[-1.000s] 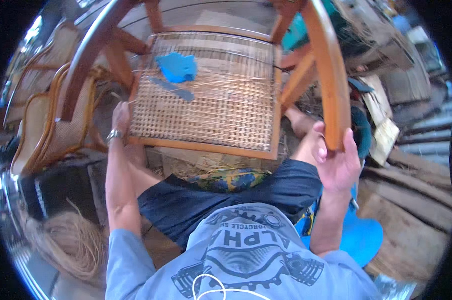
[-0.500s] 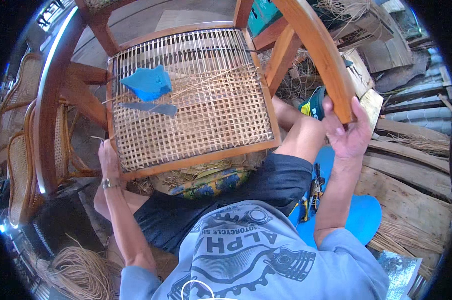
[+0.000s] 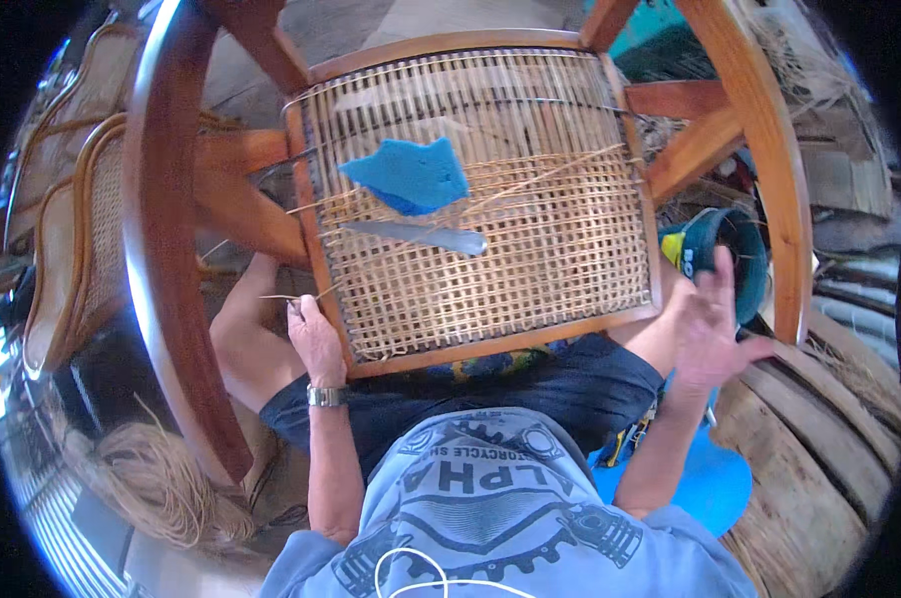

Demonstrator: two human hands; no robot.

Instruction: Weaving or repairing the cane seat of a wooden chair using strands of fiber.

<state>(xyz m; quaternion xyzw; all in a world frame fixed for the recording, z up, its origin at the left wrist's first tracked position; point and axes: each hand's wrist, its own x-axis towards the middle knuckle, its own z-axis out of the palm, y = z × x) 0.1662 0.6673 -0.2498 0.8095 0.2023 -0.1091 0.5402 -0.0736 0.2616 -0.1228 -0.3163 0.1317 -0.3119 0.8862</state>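
A wooden chair frame (image 3: 490, 349) lies tilted over my lap, its seat panel (image 3: 500, 289) woven from cane strips. The far part of the panel has strands mainly one way; the near part is a grid. On it rest a blue foam piece (image 3: 411, 177) and a flat metal blade (image 3: 426, 237). At the seat's left edge, my left hand (image 3: 317, 339) is closed, pinching a thin cane strand (image 3: 276, 297) beside the rail. My right hand (image 3: 708, 329), slightly blurred, is open with fingers spread, between the seat's right corner and a curved wooden leg (image 3: 784, 219), touching neither.
Curved cane-backed chairs (image 3: 97, 219) stand at the left. A coil of cane strands (image 3: 161, 483) lies lower left. Beyond my right hand is a dark green bucket (image 3: 745, 259). A blue round surface (image 3: 705, 488) and wooden planks (image 3: 789, 439) are at the right.
My right hand has let go of the wooden leg and opened. The chair frame has shifted right in view, with the foam and blade on it. My left hand stays at the seat's left edge.
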